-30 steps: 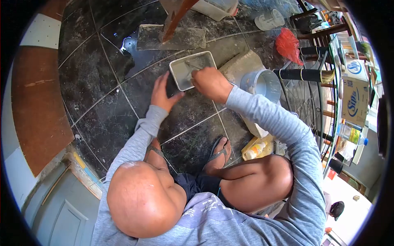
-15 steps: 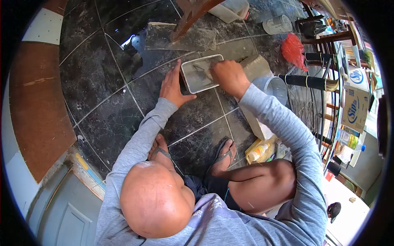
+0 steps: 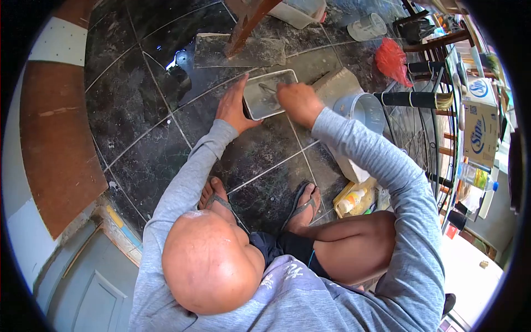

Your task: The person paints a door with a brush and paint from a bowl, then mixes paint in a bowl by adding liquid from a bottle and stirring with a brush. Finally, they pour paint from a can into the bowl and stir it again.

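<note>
A pale-rimmed rectangular container [image 3: 278, 73] with grey, wet-looking material inside stands on the dark floor. My left hand [image 3: 232, 104] lies along its left side, fingers stretched out and thumb spread near the closest corner. Over the container's right part, my right hand [image 3: 300, 103] is closed in a fist around a tool with a thin metal neck [image 3: 267, 87]. The neck reaches into the container, but the handle is hidden in my fist, and I cannot make out the tool's working end.
A clear bucket [image 3: 369, 110] and a long pale block [image 3: 337, 86] are right of the container. Beyond it lie a flat slab [image 3: 213, 52] and a wooden leg [image 3: 243, 33]. A red plastic bag [image 3: 392, 62] and a yellow tray [image 3: 345, 202] holding a bottle lie to the right.
My right hand has shifted slightly left and down over the container, and the tool's neck has moved with it. My left hand stays at the container's side; the whole view has shifted slightly.
</note>
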